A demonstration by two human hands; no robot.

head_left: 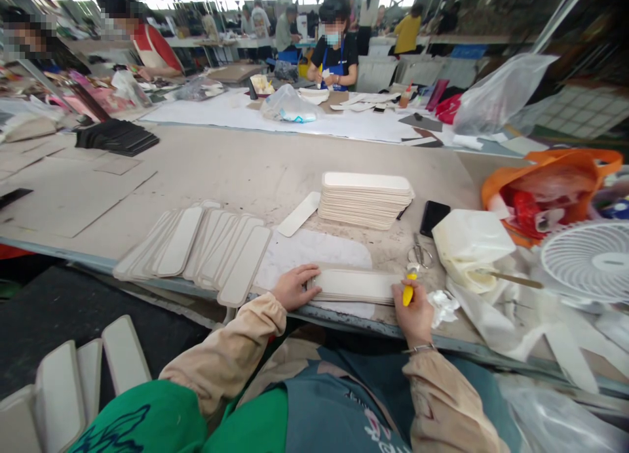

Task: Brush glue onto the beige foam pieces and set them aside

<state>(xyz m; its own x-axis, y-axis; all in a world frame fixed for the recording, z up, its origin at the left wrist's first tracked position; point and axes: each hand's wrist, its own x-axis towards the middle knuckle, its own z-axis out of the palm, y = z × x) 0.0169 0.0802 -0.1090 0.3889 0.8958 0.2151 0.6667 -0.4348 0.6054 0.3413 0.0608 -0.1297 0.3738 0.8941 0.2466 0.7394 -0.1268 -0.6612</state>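
While I watch through the head view, both hands are at the near edge of the worktable (pixel 236 168), on either side of a low stack of pale strips (pixel 361 284). The stack lies flat, long side along the edge, partly over a white sheet (pixel 339 246).

Left hand (pixel 296 288): part-curled, fingertips and thumb against the stack's left end. I cannot tell whether it grips the strips or only steadies them.

Right hand (pixel 414 311): closed round a yellow-handled tool (pixel 408 290), handle slanting up between thumb and fingers; fingertips at the stack's right end. I cannot make out the tool's working tip.

Surroundings, as I log them: behind the low stack, a taller stack (pixel 366 202) of like strips, with a single strip (pixel 299 214) slanting at its left side. Left of the white sheet, overlapping strips (pixel 179 242) fan out, the nearest jutting past the table edge. To the right I note scissors (pixel 420 254), a black phone-like slab (pixel 434 217), a white container (pixel 474 235) and crumpled tissue (pixel 443 307) just beside the right hand. Farther right: an orange bag (pixel 602 161) behind a white fan (pixel 584 261). Across the table, a co-worker in a blue apron (pixel 336 69) handles something pale, too small to identify.
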